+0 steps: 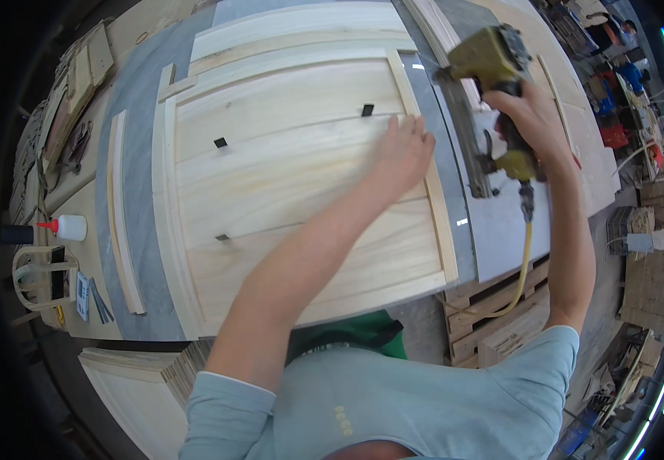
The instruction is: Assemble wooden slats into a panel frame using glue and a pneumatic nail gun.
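The pale rectangular framed wooden panel [286, 180] lies flat along the near edge of the grey surface [136, 161], beneath the left hand [407, 153], whose loosely extended fingers rest at its right border, grasping nothing. The right hand's [531, 123] fingers curl tightly around a yellow-and-black metal nail gun [485, 61].

No lettering can be read, even on the shirt [416, 395].

Room to pass runs along the table [140, 153] between the wooden strips [125, 230] and framed panel [270, 180]; at right, the nail gun [493, 60] and hose [527, 245] obstruct.
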